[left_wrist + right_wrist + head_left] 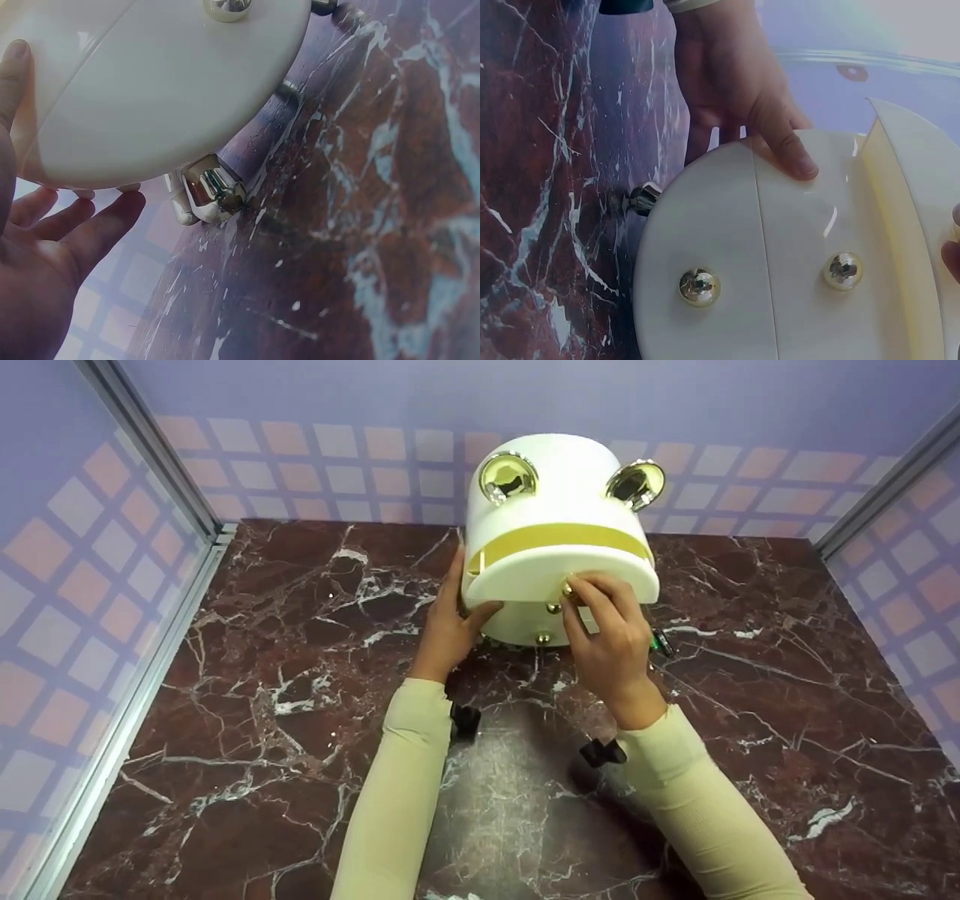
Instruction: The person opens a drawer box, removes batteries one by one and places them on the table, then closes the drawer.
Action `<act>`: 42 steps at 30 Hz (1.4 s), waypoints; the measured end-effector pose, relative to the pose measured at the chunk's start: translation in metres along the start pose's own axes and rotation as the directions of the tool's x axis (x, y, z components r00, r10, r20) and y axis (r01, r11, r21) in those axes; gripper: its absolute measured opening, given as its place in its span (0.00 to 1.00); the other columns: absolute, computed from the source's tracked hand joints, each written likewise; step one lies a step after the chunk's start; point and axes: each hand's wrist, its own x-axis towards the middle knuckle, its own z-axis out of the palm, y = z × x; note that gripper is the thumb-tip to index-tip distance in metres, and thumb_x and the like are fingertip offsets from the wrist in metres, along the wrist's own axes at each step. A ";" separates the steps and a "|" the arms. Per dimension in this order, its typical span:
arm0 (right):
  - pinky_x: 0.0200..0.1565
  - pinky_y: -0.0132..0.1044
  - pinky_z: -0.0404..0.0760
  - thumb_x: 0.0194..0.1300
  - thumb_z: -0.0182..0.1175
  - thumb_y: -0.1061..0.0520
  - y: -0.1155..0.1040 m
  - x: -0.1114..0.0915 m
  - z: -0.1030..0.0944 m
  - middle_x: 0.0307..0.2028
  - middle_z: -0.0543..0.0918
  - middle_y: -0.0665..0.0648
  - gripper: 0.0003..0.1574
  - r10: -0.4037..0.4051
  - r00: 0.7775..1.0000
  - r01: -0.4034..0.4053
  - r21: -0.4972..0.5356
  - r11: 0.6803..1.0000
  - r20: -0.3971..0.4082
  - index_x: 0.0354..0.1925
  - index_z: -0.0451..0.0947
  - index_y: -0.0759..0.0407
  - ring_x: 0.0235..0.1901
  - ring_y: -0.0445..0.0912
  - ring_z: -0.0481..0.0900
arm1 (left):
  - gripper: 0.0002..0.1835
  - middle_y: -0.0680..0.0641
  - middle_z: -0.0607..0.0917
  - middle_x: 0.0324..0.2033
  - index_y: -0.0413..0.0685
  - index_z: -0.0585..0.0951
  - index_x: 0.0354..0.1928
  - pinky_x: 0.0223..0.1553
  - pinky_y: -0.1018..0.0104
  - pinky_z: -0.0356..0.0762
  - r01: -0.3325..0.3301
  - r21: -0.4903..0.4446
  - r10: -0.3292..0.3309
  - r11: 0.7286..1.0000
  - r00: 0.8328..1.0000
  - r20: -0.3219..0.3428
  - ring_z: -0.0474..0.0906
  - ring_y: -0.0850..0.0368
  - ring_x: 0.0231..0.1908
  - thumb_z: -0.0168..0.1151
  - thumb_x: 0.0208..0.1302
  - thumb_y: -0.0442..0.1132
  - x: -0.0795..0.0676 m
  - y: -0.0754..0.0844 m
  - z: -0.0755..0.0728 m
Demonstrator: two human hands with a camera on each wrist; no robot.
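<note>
A white drawer box (559,506) with a rounded front stands on the table, topped by two shiny gold ear-like rounds. Its top drawer (517,574) is pulled partway out, showing a yellowish inside. My right hand (616,649) pinches that drawer's gold knob (568,589) between thumb and fingers. On the box's left side, my left hand (446,634) grips the body, thumb on the front and fingers around the side, as the left wrist view also shows. Two lower drawers look closed; their knobs (700,286) show in the right wrist view. Inside the top drawer, any contents are hidden.
The box stands on a dark red marbled tabletop (300,750), near the tiled back wall (337,450). Small metal feet (214,191) hold it off the table. A small dark and green object (663,643) sits by its right side. Metal-framed panels close both sides.
</note>
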 end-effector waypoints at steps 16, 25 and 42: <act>0.46 0.24 0.80 0.61 0.65 0.65 0.021 0.004 0.015 0.41 0.83 0.61 0.11 0.043 0.999 -0.043 -0.013 0.999 -0.004 0.44 0.84 0.64 0.39 0.50 0.82 | 0.52 0.57 0.53 0.76 0.78 0.44 0.75 0.67 0.54 0.67 0.027 -0.028 -0.027 0.999 1.000 0.016 0.64 0.48 0.69 0.63 0.53 0.67 0.002 0.000 0.002; 0.46 0.24 0.80 0.61 0.65 0.65 0.026 0.007 0.021 0.41 0.83 0.61 0.12 0.039 0.999 -0.039 0.012 0.999 -0.011 0.44 0.84 0.64 0.39 0.50 0.81 | 0.52 0.56 0.54 0.76 0.80 0.45 0.75 0.66 0.56 0.68 0.022 -0.014 -0.022 1.000 1.000 0.002 0.66 0.49 0.67 0.62 0.52 0.69 0.001 -0.001 0.002; 0.44 0.24 0.79 0.61 0.65 0.65 0.024 0.005 0.024 0.40 0.83 0.60 0.11 0.043 0.998 -0.042 0.008 0.999 -0.043 0.43 0.85 0.63 0.37 0.50 0.81 | 0.51 0.57 0.54 0.76 0.88 0.42 0.73 0.66 0.50 0.68 0.057 -0.001 -0.057 0.998 0.998 0.019 0.65 0.48 0.68 0.61 0.53 0.70 -0.001 -0.001 0.000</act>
